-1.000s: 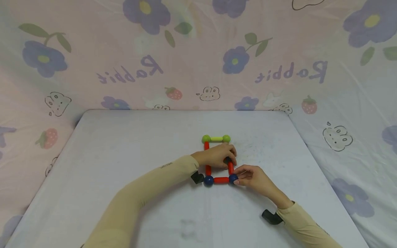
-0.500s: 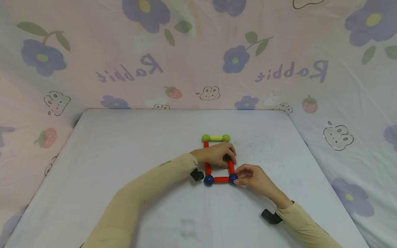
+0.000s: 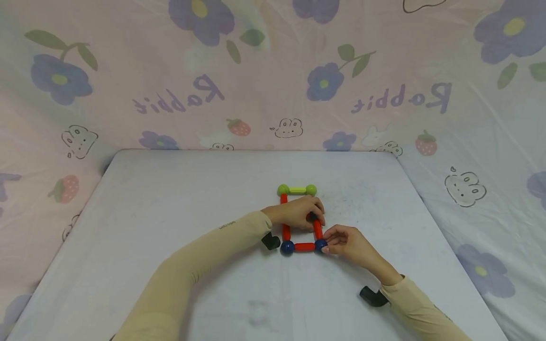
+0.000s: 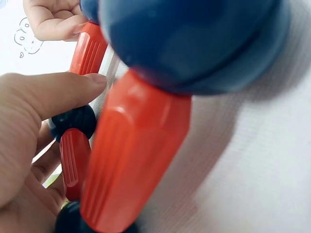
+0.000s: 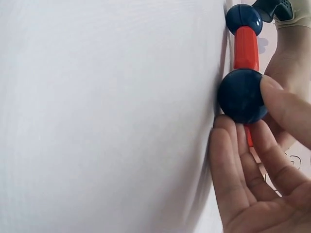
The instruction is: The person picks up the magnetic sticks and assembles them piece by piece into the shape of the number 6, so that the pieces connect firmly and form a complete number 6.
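Note:
A rectangle of magnetic rods and balls lies on the white table. My left hand (image 3: 298,213) reaches over its left side and grips a dark blue ball (image 4: 73,121) on the right side, the thumb (image 4: 63,94) over it. A red rod (image 3: 317,229) runs from that ball to the front right blue ball (image 5: 242,96), which my right hand (image 3: 351,244) pinches between thumb and fingers. Another red rod (image 3: 304,247) joins it to the front left blue ball (image 3: 287,247). At the far end a yellow-green rod (image 3: 297,191) links two green balls. My left forearm and hand hide part of the left side.
A black wrist-camera piece (image 3: 270,241) sits beside the front left ball, under the left sleeve. A second black piece (image 3: 373,296) hangs at the right cuff. The white table (image 3: 192,189) backs onto a printed fabric curtain (image 3: 256,94).

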{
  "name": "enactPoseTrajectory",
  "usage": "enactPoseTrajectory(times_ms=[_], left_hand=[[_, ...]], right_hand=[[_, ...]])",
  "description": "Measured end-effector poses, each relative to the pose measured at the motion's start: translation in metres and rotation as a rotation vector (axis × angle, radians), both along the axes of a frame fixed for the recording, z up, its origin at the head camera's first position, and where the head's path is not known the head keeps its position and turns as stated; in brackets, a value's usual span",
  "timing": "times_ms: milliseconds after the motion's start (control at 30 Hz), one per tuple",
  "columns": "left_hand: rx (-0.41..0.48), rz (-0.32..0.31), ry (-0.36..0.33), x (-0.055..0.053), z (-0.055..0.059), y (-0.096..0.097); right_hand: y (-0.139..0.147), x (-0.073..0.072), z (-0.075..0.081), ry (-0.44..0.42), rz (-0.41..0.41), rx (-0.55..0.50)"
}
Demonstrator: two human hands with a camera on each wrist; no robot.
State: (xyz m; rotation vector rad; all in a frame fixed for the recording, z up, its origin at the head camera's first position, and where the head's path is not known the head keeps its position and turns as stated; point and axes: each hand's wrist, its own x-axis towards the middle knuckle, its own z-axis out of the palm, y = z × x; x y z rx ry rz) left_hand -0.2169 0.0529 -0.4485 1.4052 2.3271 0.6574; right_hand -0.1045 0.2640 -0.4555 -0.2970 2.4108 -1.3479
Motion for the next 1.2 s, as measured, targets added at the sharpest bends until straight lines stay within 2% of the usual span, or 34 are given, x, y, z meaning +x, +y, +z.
enactPoseTrajectory(times_ms=[467,667,967,1067,1200], left_hand=[[-0.007,0.000,-0.025,0.000,0.000,-0.001],[-0.028,0.004,-0.044,0.000,0.002,0.000],[-0.012,0.002,-0.038,-0.001,-0.001,-0.001],[0.013,0.020,-0.075,0.000,0.001,-0.005],[0.053,0.059,-0.101,0.001,0.007,-0.014]], right_hand=[[0.001,-0.003,0.000,-0.007,0.050,-0.035],[0.003,-0.003,-0.001,-0.009,0.047,-0.022],[0.003,-0.004,0.000,-0.028,0.054,-0.034],[0.004,-0.006,0.001,-0.032,0.087,-0.027],[0.009,-0.013,0.008,-0.026,0.168,0.000]])
